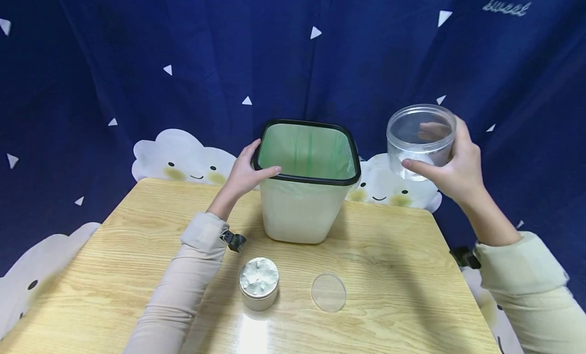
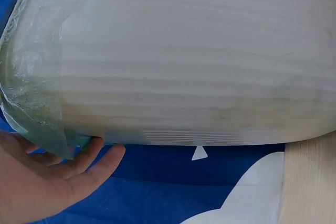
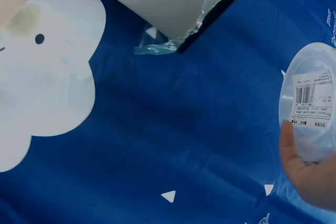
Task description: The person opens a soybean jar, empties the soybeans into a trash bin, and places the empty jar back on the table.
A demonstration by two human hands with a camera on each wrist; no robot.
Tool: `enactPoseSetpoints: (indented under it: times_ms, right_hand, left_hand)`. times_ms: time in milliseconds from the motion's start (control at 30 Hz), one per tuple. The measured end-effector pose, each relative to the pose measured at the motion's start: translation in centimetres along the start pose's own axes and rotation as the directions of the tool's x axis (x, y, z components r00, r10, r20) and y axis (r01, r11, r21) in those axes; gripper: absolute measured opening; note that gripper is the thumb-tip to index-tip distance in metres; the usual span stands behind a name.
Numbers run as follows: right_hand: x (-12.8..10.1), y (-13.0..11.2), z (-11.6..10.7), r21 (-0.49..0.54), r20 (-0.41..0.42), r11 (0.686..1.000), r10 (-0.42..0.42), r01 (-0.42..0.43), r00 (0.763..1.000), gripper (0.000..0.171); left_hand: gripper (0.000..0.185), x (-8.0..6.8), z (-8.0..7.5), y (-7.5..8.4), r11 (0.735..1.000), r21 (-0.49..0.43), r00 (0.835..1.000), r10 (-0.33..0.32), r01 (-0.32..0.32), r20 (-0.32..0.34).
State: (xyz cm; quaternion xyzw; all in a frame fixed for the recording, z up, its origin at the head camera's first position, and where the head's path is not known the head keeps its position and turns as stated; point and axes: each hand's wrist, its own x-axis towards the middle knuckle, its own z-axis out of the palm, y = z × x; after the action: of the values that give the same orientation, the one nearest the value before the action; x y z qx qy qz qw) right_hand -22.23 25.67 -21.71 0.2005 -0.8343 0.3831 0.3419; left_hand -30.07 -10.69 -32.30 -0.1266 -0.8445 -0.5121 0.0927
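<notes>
The clear plastic jar (image 1: pixel 421 141) is lidless, held in the air to the right of the white bin (image 1: pixel 305 183), with a barcode label on its base. The right hand (image 1: pixel 450 163) curls its fingers and thumb around it. The left hand (image 1: pixel 245 173) grips the bin's black rim at the left. The jar's contents are hard to make out.

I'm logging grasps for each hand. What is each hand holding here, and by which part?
The right hand grips the clear jar around its side wall, in the air. The left hand holds the bin at its black rim's left edge.
</notes>
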Motion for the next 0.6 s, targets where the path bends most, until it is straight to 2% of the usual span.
enactPoseSetpoints:
  times_ms: [200, 600]
  right_hand:
    - [-1.5, 0.8, -0.4, 0.068, 0.003, 0.997, 0.034, -0.034, 0.999, 0.089]
    - [-4.4, 2.0, -0.9, 0.141, -0.003, 0.987, 0.08, -0.079, 0.997, 0.084]
  left_hand:
    - [0.09, -0.1, -0.1, 0.0, 1.0, -0.004, 1.0, -0.003, 0.003, 0.006]
    - [0.09, -0.1, 0.0, 0.1, 1.0, -0.005, 1.0, -0.003, 0.003, 0.005]
